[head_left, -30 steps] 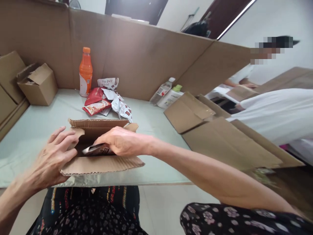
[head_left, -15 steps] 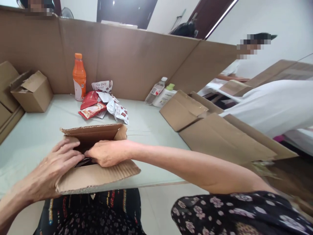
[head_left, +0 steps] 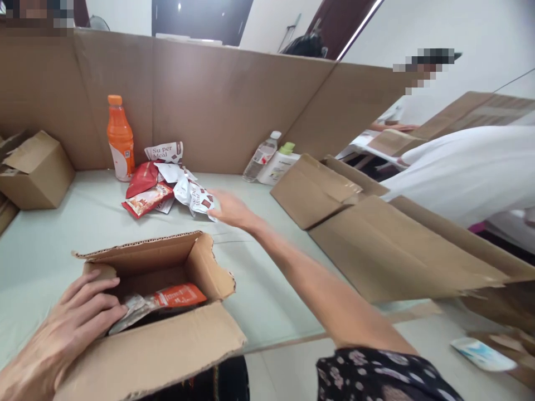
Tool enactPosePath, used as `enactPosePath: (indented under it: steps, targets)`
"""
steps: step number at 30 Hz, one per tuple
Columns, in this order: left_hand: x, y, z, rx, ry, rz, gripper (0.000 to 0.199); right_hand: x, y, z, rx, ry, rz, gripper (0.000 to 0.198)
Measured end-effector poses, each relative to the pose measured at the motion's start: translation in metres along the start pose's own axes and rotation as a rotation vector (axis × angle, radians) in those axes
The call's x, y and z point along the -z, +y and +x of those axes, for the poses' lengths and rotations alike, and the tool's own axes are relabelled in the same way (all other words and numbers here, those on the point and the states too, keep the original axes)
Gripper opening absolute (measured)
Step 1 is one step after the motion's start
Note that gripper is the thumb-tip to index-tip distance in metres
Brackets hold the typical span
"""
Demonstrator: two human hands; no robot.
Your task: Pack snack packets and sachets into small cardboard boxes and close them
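Box, brown corrugated cardboard [head_left: 167,351], open, on pale green counter [head_left: 263,295]; flat orange packet [head_left: 180,296] inside. Left hand [head_left: 81,320]: fingers over box's left end, clamping unclear. Right hand [head_left: 232,208], blurred: at white brown-printed pouch [head_left: 199,199] beyond; finger closure cannot be told.

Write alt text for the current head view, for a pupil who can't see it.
A person's left hand lies over the edge of an open cardboard box containing an orange packet, while the right hand, blurred, is at a pile of red and white packets. Farther back, an orange bottle stands on the table before a cardboard screen.
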State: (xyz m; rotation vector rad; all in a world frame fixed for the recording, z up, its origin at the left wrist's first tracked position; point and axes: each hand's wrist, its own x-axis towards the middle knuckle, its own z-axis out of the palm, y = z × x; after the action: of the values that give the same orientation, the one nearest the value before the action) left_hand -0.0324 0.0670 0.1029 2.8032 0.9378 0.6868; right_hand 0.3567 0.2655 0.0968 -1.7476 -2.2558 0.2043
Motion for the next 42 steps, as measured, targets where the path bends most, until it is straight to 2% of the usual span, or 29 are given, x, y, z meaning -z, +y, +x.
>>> enactPosePath:
  steps: [2,4,7,16,19,22,24,27,29,32,35,39,40,42]
  targets:
    - [-0.005,0.001,0.002,-0.003,0.053,0.066,0.044,-0.034,0.012,0.018,-0.071,-0.066,-0.145,0.054]
    - [-0.008,0.001,0.005,-0.013,0.087,0.111,0.041,-0.058,0.015,0.028,-0.119,-0.068,-0.183,0.046]
    - [-0.01,0.0,0.008,-0.028,0.104,0.121,0.04,-0.072,0.013,0.036,-0.142,-0.031,-0.19,0.038]
    - [-0.014,-0.008,0.007,-0.03,0.08,0.07,0.038,-0.056,0.022,0.058,0.077,-0.055,-0.15,0.039]
    - [-0.015,-0.007,0.007,-0.038,0.086,0.057,0.036,-0.051,0.026,0.07,0.114,-0.032,-0.162,0.053]
    - [-0.012,-0.006,0.009,-0.036,0.074,0.055,0.036,-0.049,0.023,0.087,0.228,-0.018,-0.303,0.068]
    - [-0.01,-0.005,0.01,-0.022,0.057,0.067,0.038,-0.048,0.018,0.098,0.333,-0.027,-0.431,0.062]
    - [-0.008,-0.005,0.01,-0.032,0.034,0.08,0.035,-0.041,0.013,0.102,0.442,-0.061,-0.552,0.034]
    - [-0.008,-0.005,0.009,-0.046,0.024,0.08,0.036,-0.032,0.013,0.093,0.448,-0.118,-0.59,0.024]
    - [-0.008,-0.005,0.007,-0.039,0.021,0.071,0.039,-0.016,0.017,0.063,0.359,-0.239,-0.583,0.022]
    - [-0.005,-0.004,0.007,-0.02,-0.034,0.012,0.036,0.008,0.025,0.018,0.221,-0.223,-0.479,0.021]
    - [0.001,-0.003,0.01,-0.012,-0.125,-0.092,0.043,0.058,0.025,-0.044,0.069,-0.026,-0.303,0.03]
    - [0.002,-0.003,0.011,-0.007,-0.123,-0.101,0.043,0.072,0.021,-0.057,0.063,0.071,-0.251,0.031]
    - [0.002,-0.002,0.013,-0.02,-0.116,-0.099,0.042,0.099,0.007,-0.079,0.07,0.414,-0.043,0.03]
